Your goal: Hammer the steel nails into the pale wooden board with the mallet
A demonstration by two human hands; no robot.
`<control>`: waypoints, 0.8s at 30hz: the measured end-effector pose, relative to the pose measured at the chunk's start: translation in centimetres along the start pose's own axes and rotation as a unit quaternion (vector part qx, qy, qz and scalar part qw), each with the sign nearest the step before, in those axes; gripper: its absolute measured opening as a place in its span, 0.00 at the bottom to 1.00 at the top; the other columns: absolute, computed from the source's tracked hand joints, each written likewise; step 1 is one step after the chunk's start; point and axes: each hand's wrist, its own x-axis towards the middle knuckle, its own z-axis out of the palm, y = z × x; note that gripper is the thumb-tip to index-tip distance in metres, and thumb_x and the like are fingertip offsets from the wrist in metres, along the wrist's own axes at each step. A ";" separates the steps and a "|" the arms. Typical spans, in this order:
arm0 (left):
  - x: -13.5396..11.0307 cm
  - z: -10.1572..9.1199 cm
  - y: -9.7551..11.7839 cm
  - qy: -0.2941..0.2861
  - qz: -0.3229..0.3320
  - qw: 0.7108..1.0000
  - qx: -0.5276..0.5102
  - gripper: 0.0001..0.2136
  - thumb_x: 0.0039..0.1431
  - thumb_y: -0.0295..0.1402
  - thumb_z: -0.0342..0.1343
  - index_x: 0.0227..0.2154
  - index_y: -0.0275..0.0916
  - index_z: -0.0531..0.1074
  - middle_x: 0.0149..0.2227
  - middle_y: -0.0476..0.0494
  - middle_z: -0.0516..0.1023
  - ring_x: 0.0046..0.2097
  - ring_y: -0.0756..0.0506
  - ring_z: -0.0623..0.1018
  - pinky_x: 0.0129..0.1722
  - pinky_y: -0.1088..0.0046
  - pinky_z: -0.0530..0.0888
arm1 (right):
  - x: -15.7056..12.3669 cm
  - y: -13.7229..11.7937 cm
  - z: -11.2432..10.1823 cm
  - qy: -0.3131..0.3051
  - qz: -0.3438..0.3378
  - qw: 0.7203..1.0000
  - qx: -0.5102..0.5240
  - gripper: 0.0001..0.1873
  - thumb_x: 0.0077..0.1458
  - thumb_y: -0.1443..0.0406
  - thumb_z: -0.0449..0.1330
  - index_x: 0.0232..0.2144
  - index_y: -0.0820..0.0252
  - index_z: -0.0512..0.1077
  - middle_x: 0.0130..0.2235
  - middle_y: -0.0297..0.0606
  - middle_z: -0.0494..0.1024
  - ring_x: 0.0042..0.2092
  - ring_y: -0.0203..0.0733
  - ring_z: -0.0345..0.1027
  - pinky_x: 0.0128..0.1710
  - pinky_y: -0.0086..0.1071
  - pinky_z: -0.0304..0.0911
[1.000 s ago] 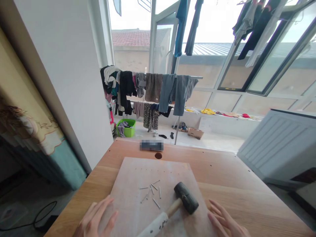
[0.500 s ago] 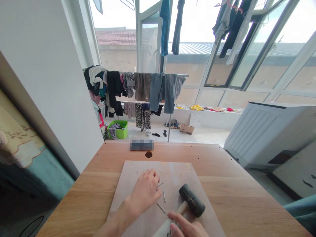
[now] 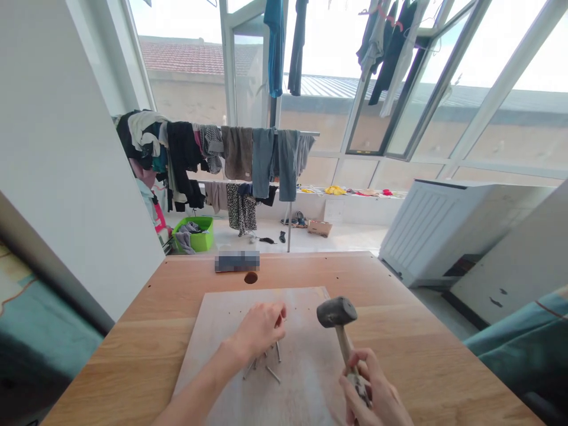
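Note:
My right hand (image 3: 370,387) is wrapped round the handle of a rubber mallet (image 3: 336,312), its dark head raised at the right side of the pale wooden board (image 3: 306,361). Over the board's middle, my left hand (image 3: 261,325) is closed in a pinch on a nail, mostly hidden by the fingers. Several loose nails (image 3: 273,374) lie on the board below that hand, some partly covered by it. A row of small holes or marks crosses the board's far part.
The board rests on a wooden table (image 3: 399,349) with a round hole near its far edge. A dark blurred object (image 3: 237,261) lies beside that hole. Beyond stand a laundry rack (image 3: 306,133), a green basket (image 3: 202,234) and a white cabinet (image 3: 421,225).
My right hand has lifted the mallet off the board and turned it head-up, moving to the right. My left hand stays pinched, now farther over the board. The view has turned slightly right.

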 end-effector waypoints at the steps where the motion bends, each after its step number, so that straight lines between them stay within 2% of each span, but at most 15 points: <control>1: 0.4 0.5 -0.2 0.011 0.005 0.999 -0.043 0.12 0.53 0.23 0.53 0.39 0.40 0.74 0.30 0.49 0.79 0.32 0.47 0.77 0.34 0.74 0.68 | 0.2 -0.1 -0.4 0.018 -0.012 0.999 -0.031 0.14 0.59 0.51 0.55 0.38 0.49 0.55 0.23 0.20 0.70 0.15 0.33 0.66 0.19 0.26 0.65; 3: 1.6 1.4 -0.4 0.038 0.021 0.990 -0.135 0.14 0.54 0.24 0.53 0.43 0.40 0.75 0.31 0.50 0.80 0.33 0.48 0.77 0.36 0.75 0.69 | 0.5 -0.1 -0.9 0.028 -0.028 0.996 -0.075 0.16 0.60 0.53 0.54 0.45 0.51 0.56 0.26 0.24 0.74 0.20 0.36 0.72 0.24 0.28 0.69; 6: 3.6 2.8 -0.3 0.076 0.033 0.968 -0.239 0.10 0.57 0.28 0.54 0.39 0.39 0.77 0.31 0.49 0.80 0.34 0.48 0.77 0.36 0.75 0.70 | 0.6 0.5 -1.1 0.004 -0.045 0.993 -0.108 0.31 0.59 0.55 0.54 0.60 0.59 0.53 0.31 0.33 0.80 0.31 0.43 0.79 0.38 0.32 0.73; 8: 5.0 3.5 -0.1 0.088 0.035 0.958 -0.269 0.08 0.56 0.29 0.55 0.37 0.39 0.78 0.31 0.48 0.81 0.33 0.49 0.77 0.34 0.76 0.70 | 0.6 1.2 -1.0 -0.012 -0.042 0.994 -0.101 0.35 0.59 0.55 0.54 0.64 0.64 0.53 0.34 0.38 0.83 0.32 0.44 0.80 0.40 0.32 0.72; 12: 7.0 4.8 0.1 0.101 0.076 0.958 -0.259 0.07 0.54 0.25 0.56 0.35 0.39 0.77 0.32 0.49 0.80 0.32 0.49 0.76 0.35 0.76 0.71 | 1.0 2.5 -1.0 0.013 -0.024 0.995 -0.097 0.33 0.56 0.50 0.56 0.57 0.64 0.69 0.37 0.44 0.85 0.33 0.48 0.80 0.36 0.31 0.73; 15: 7.7 5.6 -0.1 0.097 0.110 0.960 -0.238 0.08 0.53 0.23 0.56 0.33 0.38 0.78 0.33 0.48 0.81 0.32 0.49 0.75 0.37 0.75 0.71 | 1.2 3.3 -1.2 -0.002 -0.019 0.994 -0.110 0.32 0.55 0.48 0.57 0.51 0.68 0.75 0.36 0.45 0.85 0.36 0.49 0.80 0.37 0.29 0.72; 19: 7.7 6.1 -0.3 0.095 0.103 0.961 -0.240 0.08 0.54 0.24 0.56 0.35 0.38 0.78 0.34 0.48 0.81 0.31 0.50 0.74 0.35 0.75 0.70 | 1.1 4.1 -1.3 0.016 -0.007 0.996 -0.087 0.34 0.55 0.47 0.57 0.51 0.68 0.76 0.35 0.43 0.84 0.36 0.48 0.79 0.38 0.28 0.71; 24: 7.6 6.0 -0.4 0.086 0.108 0.957 -0.254 0.07 0.56 0.26 0.56 0.34 0.38 0.79 0.33 0.48 0.81 0.31 0.50 0.74 0.35 0.76 0.70 | 0.9 4.4 -1.5 -0.001 0.010 0.997 -0.081 0.33 0.58 0.50 0.56 0.55 0.70 0.72 0.37 0.42 0.84 0.36 0.46 0.79 0.38 0.28 0.71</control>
